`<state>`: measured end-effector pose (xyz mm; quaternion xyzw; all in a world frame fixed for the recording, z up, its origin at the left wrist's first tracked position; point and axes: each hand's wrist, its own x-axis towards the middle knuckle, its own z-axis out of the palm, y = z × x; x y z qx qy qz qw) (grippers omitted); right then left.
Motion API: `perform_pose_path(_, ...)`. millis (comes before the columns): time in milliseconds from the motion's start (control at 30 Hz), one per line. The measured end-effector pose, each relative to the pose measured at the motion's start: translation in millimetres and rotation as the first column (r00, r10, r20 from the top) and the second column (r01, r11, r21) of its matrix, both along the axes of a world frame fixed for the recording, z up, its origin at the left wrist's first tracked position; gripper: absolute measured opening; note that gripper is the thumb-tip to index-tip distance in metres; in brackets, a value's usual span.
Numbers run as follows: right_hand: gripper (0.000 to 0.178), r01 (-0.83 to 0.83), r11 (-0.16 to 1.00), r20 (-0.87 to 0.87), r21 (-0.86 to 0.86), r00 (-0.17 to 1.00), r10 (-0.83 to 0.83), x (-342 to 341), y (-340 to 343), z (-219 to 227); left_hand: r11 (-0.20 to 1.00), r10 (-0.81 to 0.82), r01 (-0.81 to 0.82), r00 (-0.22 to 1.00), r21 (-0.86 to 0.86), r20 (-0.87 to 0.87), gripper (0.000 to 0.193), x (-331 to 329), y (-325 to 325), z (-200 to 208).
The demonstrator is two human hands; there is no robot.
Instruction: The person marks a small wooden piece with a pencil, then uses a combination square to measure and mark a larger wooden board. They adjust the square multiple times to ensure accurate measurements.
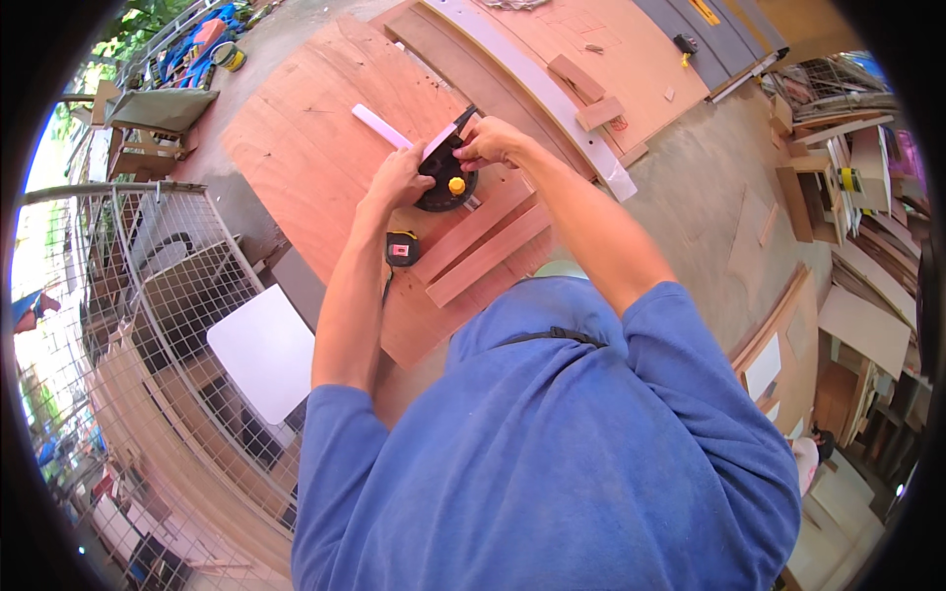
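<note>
A black, rounded tool (430, 202) with a yellow knob (456, 185) lies on a reddish plywood sheet, between my two hands. My left hand (397, 179) grips its left side, with the thumb over the black body. At its upper right, my right hand (490, 144) has its fingers curled in against the tool; the fingertips are partly hidden. A pale straight strip (380, 126) sticks out past my left hand. A black-ended bar (461, 120) slants up beside my right hand. Nearer me lie two reddish wood strips (491, 254) and a black tape measure (402, 248).
Farther right on the plywood (305, 118) are a long pale straightedge (552, 74) and small wood blocks (599, 112). Another tape measure (685, 44) sits at the far right. A wire-mesh frame (168, 295) stands at left, beside a white panel (264, 353). Wood offcuts (867, 315) crowd the right.
</note>
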<state>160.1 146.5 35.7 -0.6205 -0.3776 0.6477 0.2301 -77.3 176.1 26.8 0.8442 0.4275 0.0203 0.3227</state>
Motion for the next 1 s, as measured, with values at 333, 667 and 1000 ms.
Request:
perform_pose_path(333, 0.023, -0.031, 0.999, 0.044, -0.018, 0.999, 0.031, -0.1, -1.5, 10.3, 0.999, -0.029, 0.03, 0.998, -0.024, 0.059, 0.054, -0.1, 3.0, 1.6)
perform_pose_path(667, 0.031, -0.092, 0.916, 0.459, 0.39, 0.882, -0.107, -13.1, -36.7, -9.0, 0.998, -0.004, 0.005, 1.0, -0.059, 0.014, 0.054, 0.2, -3.9, 4.0)
perform_pose_path(1000, 0.024, 0.368, 0.908, -0.085, -0.197, 0.917, -0.39, -24.6, -25.2, 4.5, 0.993, 0.059, -0.061, 0.998, -0.098, -0.032, 0.056, 0.3, -5.8, 5.7)
